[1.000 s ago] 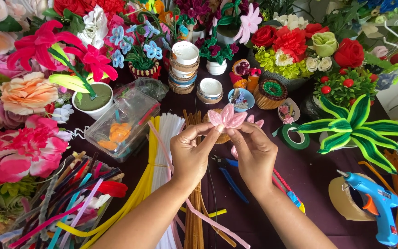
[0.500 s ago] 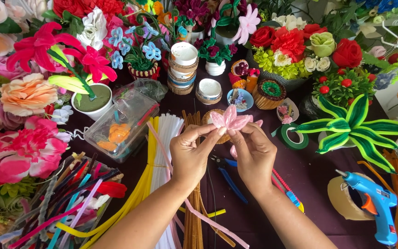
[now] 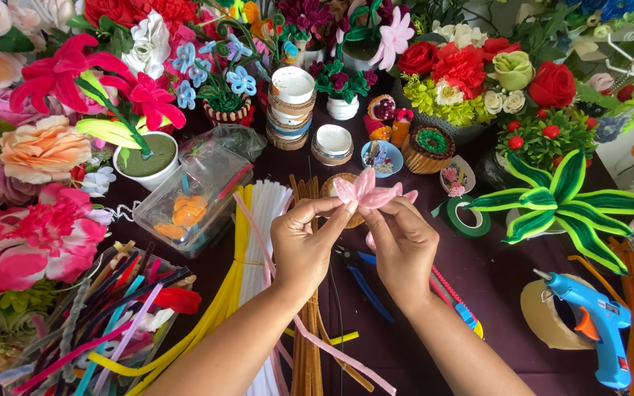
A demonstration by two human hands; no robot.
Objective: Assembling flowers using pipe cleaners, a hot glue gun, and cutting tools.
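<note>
A small pink pipe-cleaner flower [image 3: 367,192] is held up over the middle of the table between both hands. My left hand [image 3: 306,246] pinches it from the left with thumb and forefinger. My right hand [image 3: 401,246] grips it from the right and below, fingers curled around its base. A long pink pipe-cleaner strand [image 3: 332,345] trails down under my left wrist. Below the hands lie bundles of white [image 3: 264,220], yellow [image 3: 229,293] and brown pipe cleaners [image 3: 308,352] and blue-handled pliers [image 3: 367,282].
A clear plastic box [image 3: 192,198] sits at the left, a bin of mixed pipe cleaners [image 3: 104,315] at lower left. A blue glue gun [image 3: 599,326] and tape roll [image 3: 544,315] lie right. Green tape [image 3: 464,218], stacked cups [image 3: 292,110] and many craft flowers ring the table.
Both hands keep the flower in nearly the same place. The fingers have shifted slightly on the petals, and the flower has turned a little.
</note>
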